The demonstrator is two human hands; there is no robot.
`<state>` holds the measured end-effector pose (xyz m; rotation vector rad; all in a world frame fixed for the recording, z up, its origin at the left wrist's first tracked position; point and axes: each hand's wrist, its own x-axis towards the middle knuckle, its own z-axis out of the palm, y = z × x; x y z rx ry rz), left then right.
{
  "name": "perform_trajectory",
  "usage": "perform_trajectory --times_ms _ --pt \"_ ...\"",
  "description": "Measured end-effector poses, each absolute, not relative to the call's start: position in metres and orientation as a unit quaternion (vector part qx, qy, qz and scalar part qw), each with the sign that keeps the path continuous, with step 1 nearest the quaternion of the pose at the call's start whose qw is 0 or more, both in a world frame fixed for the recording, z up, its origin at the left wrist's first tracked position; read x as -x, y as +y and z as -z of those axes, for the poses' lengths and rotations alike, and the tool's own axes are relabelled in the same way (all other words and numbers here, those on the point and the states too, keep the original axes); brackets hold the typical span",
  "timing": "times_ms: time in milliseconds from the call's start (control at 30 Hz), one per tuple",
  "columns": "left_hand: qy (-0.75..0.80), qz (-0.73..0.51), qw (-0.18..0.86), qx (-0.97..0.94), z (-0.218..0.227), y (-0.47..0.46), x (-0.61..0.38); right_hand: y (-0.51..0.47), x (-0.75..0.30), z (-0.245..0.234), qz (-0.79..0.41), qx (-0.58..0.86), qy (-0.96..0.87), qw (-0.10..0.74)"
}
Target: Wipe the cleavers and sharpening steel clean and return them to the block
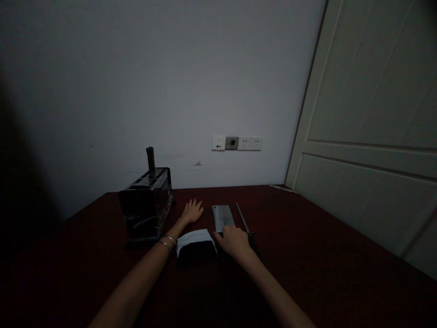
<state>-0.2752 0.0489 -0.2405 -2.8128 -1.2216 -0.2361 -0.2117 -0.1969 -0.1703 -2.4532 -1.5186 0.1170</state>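
Observation:
My left hand (192,211) rests palm down on the dark red table, its fingers spread and holding nothing. A dark knife block (145,205) stands to its left, with one black handle (150,159) sticking up from the top. My right hand (234,239) is closed at the near end of a cleaver (222,216), hiding its handle. The broad blade lies flat, pointing away from me. Just right of it lies a sharpening steel (242,217), its dark handle partly behind my right wrist. Between my forearms is a white and black folded piece (195,236), its kind unclear in the dim light.
The table (327,255) reaches a pale wall with a row of sockets (250,143) and a switch. A thin pale strip (282,188) lies at the far right edge. A panelled door (368,182) stands along the right side.

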Motion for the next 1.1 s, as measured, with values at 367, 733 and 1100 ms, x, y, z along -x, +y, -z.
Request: perform_trajectory --times_ms 367,733,1100 --pt "-0.398 0.073 0.024 0.914 0.243 0.053 0.275 -0.183 0.228 0.177 0.01 0.857 -0.502 0.115" --pt "-0.401 0.074 0.017 0.913 0.243 0.053 0.275 -0.172 0.227 0.183 0.009 0.864 -0.49 0.112" --pt "-0.403 0.079 0.016 0.912 0.24 0.049 0.276 -0.179 0.224 0.182 0.019 0.857 -0.496 0.138"
